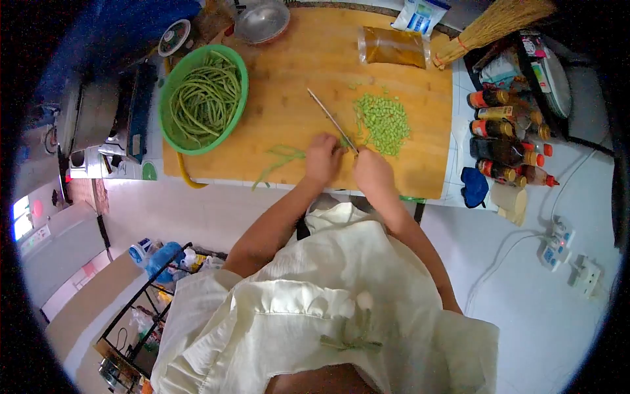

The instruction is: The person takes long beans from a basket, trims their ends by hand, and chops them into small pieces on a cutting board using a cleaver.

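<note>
My right hand [374, 173] is closed on the handle of a knife [331, 118], whose blade points up and to the left over the wooden board [282, 79]. Just left of the blade, my left hand [323, 159] has its fingers closed on green beans [285, 155], and their long ends stick out to the left over the board's front edge. Chopped green bean pieces [384, 123] lie in a pile right of the knife. A green basin [246, 88] at the board's left holds many long beans.
A metal bowl [262, 21] stands at the back. Behind the pile lie a brown packet [394, 47], a white bag [420, 16] and a straw broom [495, 29]. Sauce bottles [492, 128] line the right side, near a dark blue object [474, 187].
</note>
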The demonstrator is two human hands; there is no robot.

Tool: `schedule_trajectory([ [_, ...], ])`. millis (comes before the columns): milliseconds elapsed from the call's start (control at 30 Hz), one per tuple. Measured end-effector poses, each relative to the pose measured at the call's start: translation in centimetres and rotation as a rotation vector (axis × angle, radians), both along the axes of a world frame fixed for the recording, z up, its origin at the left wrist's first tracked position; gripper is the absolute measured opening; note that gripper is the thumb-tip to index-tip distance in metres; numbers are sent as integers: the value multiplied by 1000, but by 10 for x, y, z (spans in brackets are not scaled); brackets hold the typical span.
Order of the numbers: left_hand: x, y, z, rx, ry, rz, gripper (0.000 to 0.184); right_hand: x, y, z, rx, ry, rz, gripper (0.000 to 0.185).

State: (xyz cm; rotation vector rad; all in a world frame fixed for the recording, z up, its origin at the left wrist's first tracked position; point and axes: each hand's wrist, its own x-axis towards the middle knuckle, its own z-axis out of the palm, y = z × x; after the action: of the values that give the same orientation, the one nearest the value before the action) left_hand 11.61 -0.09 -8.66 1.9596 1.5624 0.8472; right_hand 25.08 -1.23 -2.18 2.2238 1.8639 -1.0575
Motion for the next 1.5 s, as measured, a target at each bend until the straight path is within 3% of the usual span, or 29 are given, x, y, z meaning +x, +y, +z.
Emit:
schedule_trajectory([
  [133, -2, -1, 0, 89, 0, -11, 22, -8, 4, 0, 119, -26, -29, 21],
  [333, 1, 1, 2, 108, 95, -35, 24, 25, -14, 9, -24, -28, -90, 24],
  [433, 9, 8, 0, 75, 133, -55, 28, 38, -26, 2, 107, 45, -202, 26],
  [733, 7, 11, -4, 46, 78, -68, 35, 46, -38, 7, 40, 64, -79, 28],
  [1033, -11, -3, -4, 11, 52, -68, 26, 43, -33, 4, -66, 69, -99, 25],
  [1200, -5, -2, -4, 87, -10, 26, 20, 42, -40, 3, 131, 62, -142, 25],
  [1433, -5, 1, -5, 55, -79, 47, 17, 38, -37, 3, 64, 12, -37, 23],
  [1500, -9, 1, -6, -89, -12, -6, 23, 36, -35, 7, 96, 27, -18, 20],
])
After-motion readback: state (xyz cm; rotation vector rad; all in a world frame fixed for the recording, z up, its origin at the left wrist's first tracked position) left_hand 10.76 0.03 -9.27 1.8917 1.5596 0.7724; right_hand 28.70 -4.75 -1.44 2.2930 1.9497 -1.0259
